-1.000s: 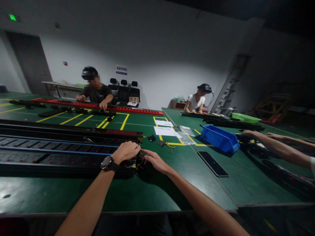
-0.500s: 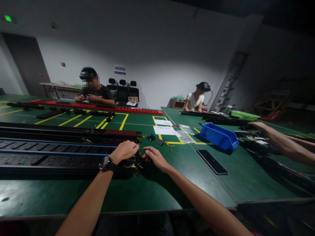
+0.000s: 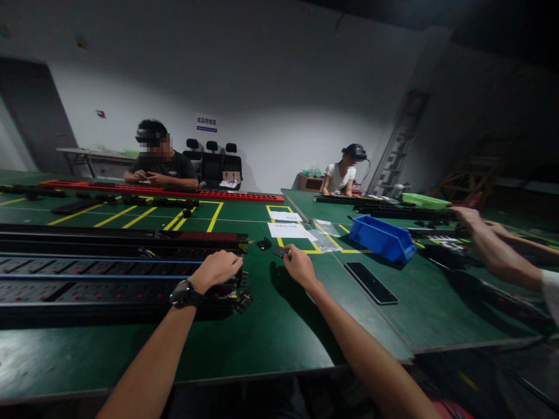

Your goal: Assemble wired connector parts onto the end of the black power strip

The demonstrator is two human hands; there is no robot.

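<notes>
My left hand, with a watch on its wrist, rests on the right end of a long black strip assembly with blue lines and red dots. Its fingers are bent over the edge, and their tips are hidden. Small black fittings stick out at that end, below the hand. My right hand is at a small dark flat part on the green table, fingers drawn together near yellow wires. What they pinch is too small to make out. Another small black piece lies just left of it.
White papers and clear bags lie beyond my right hand. Right of it are a phone and a blue bin. A co-worker's arm reaches in at the right. Two people sit across the table behind a red rack and black strips.
My right hand has moved away from the strip's end, rightward and farther out, to the small dark part. My left hand has stayed on the assembly. The view has shifted slightly.
</notes>
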